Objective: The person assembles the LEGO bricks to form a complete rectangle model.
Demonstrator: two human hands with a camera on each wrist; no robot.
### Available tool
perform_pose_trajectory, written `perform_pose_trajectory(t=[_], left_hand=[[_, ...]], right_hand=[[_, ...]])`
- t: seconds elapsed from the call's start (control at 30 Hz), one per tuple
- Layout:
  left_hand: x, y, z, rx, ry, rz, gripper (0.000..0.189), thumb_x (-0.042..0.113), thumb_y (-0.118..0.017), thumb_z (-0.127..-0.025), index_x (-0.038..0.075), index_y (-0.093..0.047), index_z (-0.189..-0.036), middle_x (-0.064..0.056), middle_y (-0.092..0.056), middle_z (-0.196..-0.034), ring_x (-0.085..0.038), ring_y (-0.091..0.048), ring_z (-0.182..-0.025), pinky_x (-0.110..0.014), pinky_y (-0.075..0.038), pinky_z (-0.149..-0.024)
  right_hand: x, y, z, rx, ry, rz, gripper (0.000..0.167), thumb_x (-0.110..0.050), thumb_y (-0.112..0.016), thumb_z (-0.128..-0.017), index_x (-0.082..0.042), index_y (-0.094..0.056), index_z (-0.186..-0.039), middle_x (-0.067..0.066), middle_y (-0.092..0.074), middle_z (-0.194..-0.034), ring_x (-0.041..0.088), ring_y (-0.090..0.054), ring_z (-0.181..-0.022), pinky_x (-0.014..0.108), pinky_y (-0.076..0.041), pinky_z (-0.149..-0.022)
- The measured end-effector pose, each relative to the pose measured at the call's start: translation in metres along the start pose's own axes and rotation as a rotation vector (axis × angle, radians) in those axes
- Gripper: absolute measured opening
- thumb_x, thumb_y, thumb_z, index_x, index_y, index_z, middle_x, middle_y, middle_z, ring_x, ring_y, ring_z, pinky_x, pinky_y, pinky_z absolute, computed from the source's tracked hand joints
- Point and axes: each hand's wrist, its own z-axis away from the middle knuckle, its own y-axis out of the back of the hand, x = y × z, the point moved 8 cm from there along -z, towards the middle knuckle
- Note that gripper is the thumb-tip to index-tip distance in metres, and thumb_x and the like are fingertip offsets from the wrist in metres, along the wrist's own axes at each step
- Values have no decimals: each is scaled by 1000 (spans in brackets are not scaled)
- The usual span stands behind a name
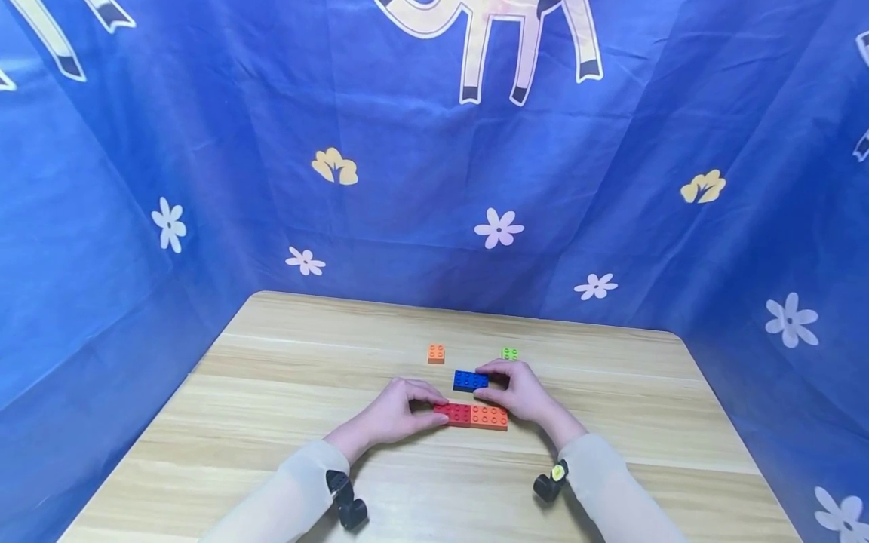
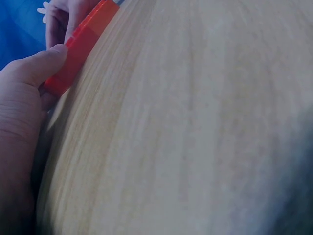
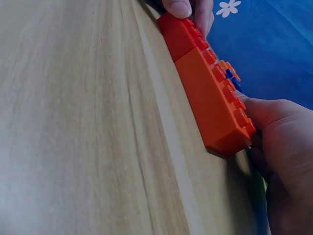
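My left hand (image 1: 392,413) pinches the left end of a red building brick (image 1: 458,414) between thumb and fingers. End to end with it, on its right, lies an orange brick (image 1: 489,417) of similar size, and both show studs on top. Just behind that pair, a blue brick (image 1: 470,380) has its right end between the thumb and fingers of my right hand (image 1: 521,394). In the right wrist view the orange brick (image 3: 208,103) mostly hides the blue one. The left wrist view shows my left thumb against the red brick (image 2: 73,63).
A small orange brick (image 1: 436,354) stands farther back on the wooden table (image 1: 326,339). Behind my right hand is a small green brick (image 1: 509,352), partly covered by it. A blue patterned cloth (image 1: 421,249) encloses the table's back and sides.
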Motion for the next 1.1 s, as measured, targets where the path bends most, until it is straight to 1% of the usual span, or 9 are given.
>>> perform_pose_trajectory(t=[0.13, 0.3, 0.47, 0.67, 0.8, 0.9, 1.1], left_hand=[[-1, 0, 0, -4, 14, 5, 28, 34, -87, -90, 19, -83, -113, 11, -77, -112, -11, -70, -107, -38, -55, -100], [0, 0, -1, -13, 22, 5, 29, 35, -87, -91, 19, -83, -114, 12, -76, -112, -11, -70, -108, -38, -55, -101], [-1, 0, -1, -13, 25, 2, 29, 35, -87, -90, 19, -83, -114, 13, -76, -112, -9, -70, -108, -37, -55, -101], [-1, 0, 0, -14, 21, 22, 29, 34, -87, -91, 18, -83, -115, 11, -77, -111, -11, -70, -106, -38, -55, -100], [-2, -1, 0, -22, 43, 32, 31, 36, -87, -90, 19, -82, -115, 11, -76, -112, -11, -70, -108, -40, -54, -102], [-2, 0, 0, -23, 45, 28, 31, 37, -87, -90, 18, -82, -115, 11, -76, -112, -11, -70, -108, -40, -54, -102], [2, 2, 0, -17, 35, 25, 30, 34, -87, -90, 18, -83, -114, 10, -77, -112, -12, -70, -108, -40, -54, -101]], right_hand=[[0, -1, -1, 7, -3, 10, 36, -21, -87, -91, -9, -78, -124, 2, -75, -121, 23, -67, -117, 45, -51, -107], [-1, 1, 0, 20, -12, 15, 35, -22, -87, -91, -9, -79, -123, 1, -75, -119, 21, -67, -115, 44, -51, -106], [-4, 5, 1, 35, -13, -8, 34, -19, -87, -91, -9, -79, -123, 1, -75, -119, 22, -67, -115, 46, -51, -106], [-8, 8, 2, 20, -34, -16, 36, -24, -87, -91, -13, -79, -125, -4, -74, -120, 18, -65, -117, 45, -50, -107], [-14, 8, 5, 10, -31, -46, 37, -22, -87, -91, -10, -78, -125, -2, -73, -121, 19, -66, -116, 40, -55, -103], [-19, 9, 8, 7, -24, -75, 36, -19, -87, -92, -7, -78, -125, 0, -72, -121, 21, -68, -114, 37, -57, -100], [-31, 6, 17, -13, 9, -138, 34, -14, -85, -92, -4, -77, -124, 6, -73, -121, 26, -70, -112, 42, -58, -99]])
